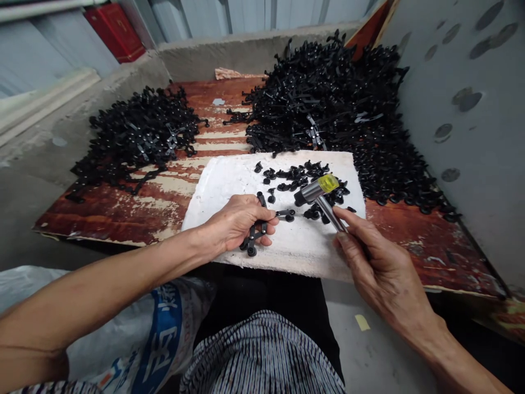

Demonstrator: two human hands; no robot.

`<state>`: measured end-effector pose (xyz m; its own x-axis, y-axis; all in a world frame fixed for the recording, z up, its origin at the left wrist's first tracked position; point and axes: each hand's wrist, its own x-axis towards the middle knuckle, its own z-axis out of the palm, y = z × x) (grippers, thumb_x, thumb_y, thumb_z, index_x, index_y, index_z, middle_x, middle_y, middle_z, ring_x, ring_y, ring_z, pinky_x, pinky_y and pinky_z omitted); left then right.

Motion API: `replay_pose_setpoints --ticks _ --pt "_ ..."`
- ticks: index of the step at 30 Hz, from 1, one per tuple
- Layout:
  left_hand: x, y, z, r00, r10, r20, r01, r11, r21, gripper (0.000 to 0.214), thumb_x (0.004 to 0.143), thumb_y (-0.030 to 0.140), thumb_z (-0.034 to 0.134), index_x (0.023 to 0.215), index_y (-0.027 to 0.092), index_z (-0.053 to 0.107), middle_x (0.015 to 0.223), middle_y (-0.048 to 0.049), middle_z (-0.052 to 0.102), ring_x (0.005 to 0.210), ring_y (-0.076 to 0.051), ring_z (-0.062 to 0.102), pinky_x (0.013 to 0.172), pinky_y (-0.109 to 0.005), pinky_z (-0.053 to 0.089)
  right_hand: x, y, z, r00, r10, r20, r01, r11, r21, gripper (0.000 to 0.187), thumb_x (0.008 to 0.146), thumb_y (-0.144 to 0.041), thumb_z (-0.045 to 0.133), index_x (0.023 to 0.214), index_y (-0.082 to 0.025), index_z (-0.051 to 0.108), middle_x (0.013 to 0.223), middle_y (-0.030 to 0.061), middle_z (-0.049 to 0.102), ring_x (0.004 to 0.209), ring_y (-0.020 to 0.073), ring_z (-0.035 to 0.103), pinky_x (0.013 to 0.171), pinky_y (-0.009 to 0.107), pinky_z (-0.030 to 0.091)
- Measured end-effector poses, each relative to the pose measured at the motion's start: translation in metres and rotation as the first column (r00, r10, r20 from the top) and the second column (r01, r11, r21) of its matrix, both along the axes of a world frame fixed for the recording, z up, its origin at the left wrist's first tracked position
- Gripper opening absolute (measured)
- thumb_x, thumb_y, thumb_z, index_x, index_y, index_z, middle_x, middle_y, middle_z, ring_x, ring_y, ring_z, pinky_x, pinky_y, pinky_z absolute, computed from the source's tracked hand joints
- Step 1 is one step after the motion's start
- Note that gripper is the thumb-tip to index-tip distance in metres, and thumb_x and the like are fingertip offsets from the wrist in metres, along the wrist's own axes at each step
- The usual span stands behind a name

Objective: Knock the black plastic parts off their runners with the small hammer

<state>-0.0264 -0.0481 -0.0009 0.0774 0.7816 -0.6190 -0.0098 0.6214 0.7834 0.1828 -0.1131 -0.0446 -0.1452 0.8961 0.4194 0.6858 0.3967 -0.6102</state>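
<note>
One right hand [379,262] snug around a hammer [315,191]

Bench [406,235], hammer [312,191] and heaped black parts [320,93] suggest a workshop.

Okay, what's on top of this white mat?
Small black parts lie scattered on the white mat. The hammer in the right hand blocks part of the view, and what lies behind the left hand and its black linkage is hidden.

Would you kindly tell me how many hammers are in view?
1: a yellow-ended hammer, held in the right hand over the white pad. Any under the heaped black parts would be hidden.
</note>
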Motion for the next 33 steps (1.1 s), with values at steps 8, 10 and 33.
replay_pose_setpoints --ticks 8,10,33 --pt "-0.001 0.001 -0.002 0.998 -0.04 -0.054 0.042 0.999 0.026 0.026 0.075 -0.001 0.058 0.067 0.018 0.043 0.056 -0.0033 0.061 0.044 -0.011 0.056 0.036 -0.023 0.049 0.004 -0.005 0.003 0.989 0.072 0.129 -0.088 0.989 0.121 0.044 0.092 -0.009 0.048 0.135 -0.016 0.056 0.104 0.0125 0.075 0.086 0.021 0.074 0.069 0.031 0.061" --pt "0.0 0.003 -0.002 0.997 -0.044 -0.066 0.046 0.999 0.021 0.026 0.073 -0.002 0.059 0.067 0.019 0.043 0.055 -0.0025 0.061 0.043 -0.011 0.055 0.035 -0.023 0.049 0.003 -0.008 0.01 0.985 0.08 0.155 -0.103 0.984 0.144 0.048 0.092 -0.008 0.049 0.138 -0.019 0.053 0.099 0.0108 0.074 0.08 0.0194 0.072 0.062 0.027 0.059" --pt "-0.004 0.004 -0.014 0.997 -0.075 -0.035 0.077 0.995 0.071 0.025 0.069 0.006 0.064 0.068 0.02 0.044 0.059 -0.0053 0.063 0.046 -0.014 0.057 0.036 -0.026 0.049 0.002 -0.017 0.01 0.982 -0.013 0.189 -0.033 0.97 0.24 0.062 0.092 -0.005 0.046 0.15 -0.027 0.039 0.087 0.0055 0.067 0.064 0.015 0.064 0.053 0.024 0.052"
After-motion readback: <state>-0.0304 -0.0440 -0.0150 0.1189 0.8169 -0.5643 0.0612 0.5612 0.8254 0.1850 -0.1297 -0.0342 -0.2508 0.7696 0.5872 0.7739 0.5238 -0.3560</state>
